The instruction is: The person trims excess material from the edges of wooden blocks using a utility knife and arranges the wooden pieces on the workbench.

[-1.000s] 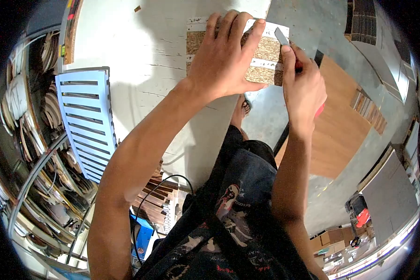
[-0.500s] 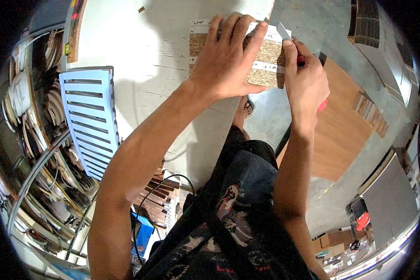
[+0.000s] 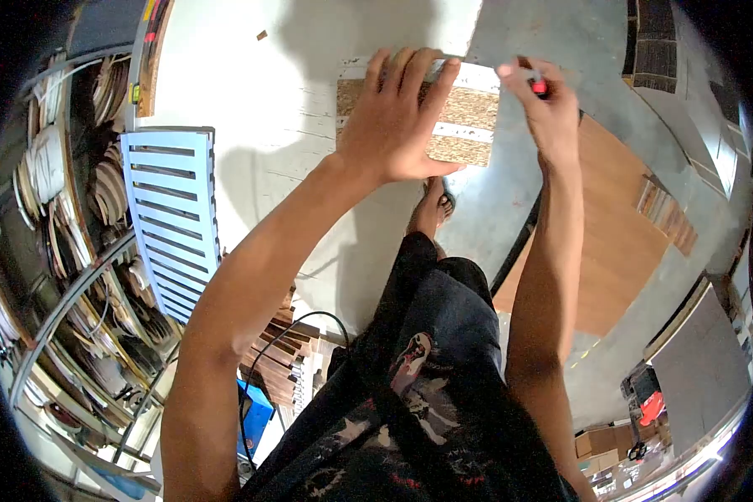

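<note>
My left hand [image 3: 402,109] spans a chipboard piece [image 3: 468,109] with white strips across it. Its fingertips reach the far edge and its thumb the near edge, so it grips the piece between them. The piece lies at the right edge of the pale worktable [image 3: 251,92] and sticks out past it. Off to the right of the piece, apart from it, my right hand [image 3: 552,105] is closed round a utility knife [image 3: 539,87] with a red handle. Motion blurs this hand, and the blade cannot be made out.
A light-blue slatted frame [image 3: 171,167] lies to the left, beside racks of curved boards [image 3: 50,184]. A spirit level [image 3: 146,75] is at the upper left. A brown wood panel [image 3: 611,243] lies on the floor at right. A black cable [image 3: 309,315] loops near my waist.
My right hand has drawn away from the chipboard's right edge, and the blade no longer shows clearly. My left hand and the piece have shifted slightly left on the table.
</note>
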A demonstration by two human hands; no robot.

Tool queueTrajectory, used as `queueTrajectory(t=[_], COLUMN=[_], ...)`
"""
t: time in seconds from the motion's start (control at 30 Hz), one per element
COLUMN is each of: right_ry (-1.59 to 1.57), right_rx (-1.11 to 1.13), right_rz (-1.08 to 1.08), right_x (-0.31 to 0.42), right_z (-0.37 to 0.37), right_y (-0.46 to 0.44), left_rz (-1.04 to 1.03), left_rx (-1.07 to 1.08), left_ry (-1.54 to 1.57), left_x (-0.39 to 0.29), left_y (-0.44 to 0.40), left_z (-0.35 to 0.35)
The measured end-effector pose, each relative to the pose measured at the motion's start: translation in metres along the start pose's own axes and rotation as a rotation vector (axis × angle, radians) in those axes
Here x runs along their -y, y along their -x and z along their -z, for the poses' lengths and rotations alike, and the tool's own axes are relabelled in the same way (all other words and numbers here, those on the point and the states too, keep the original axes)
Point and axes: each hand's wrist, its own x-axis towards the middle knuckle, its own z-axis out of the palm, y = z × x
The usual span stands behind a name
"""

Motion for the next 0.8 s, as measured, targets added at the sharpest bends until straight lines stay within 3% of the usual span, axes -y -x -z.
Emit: queueTrajectory(t=[0.07,0.17,0.23,0.33,0.67,0.8], right_ry=[0.055,0.002,-0.012,-0.046,0.268,0.192], right_rx=[0.123,0.061,0.210,0.204,0.256,0.277], right_rz=[-0.071,-0.174,-0.056,-0.146,-0.266,-0.256], right_x=[-0.006,-0.003,-0.011,-0.021,0.039,0.007], right_z=[0.012,0.024,0.019,0.008,0.028,0.024], right_y=[-0.007,0.027,0.061,0.092,0.084,0.080], left_rz=[0.028,0.066,0.086,0.070,0.073,0.063], left_rx=[0.032,0.045,0.046,0.007,0.039,0.003], left_ry=[0.002,0.019,0.022,0.004,0.019,0.018], left_x=[-0.002,-0.004,-0.005,-0.006,-0.010,-0.013], left_y=[0.000,-0.002,-0.004,-0.004,-0.009,-0.013], left_z=[-0.001,0.003,0.005,0.004,0.016,0.017])
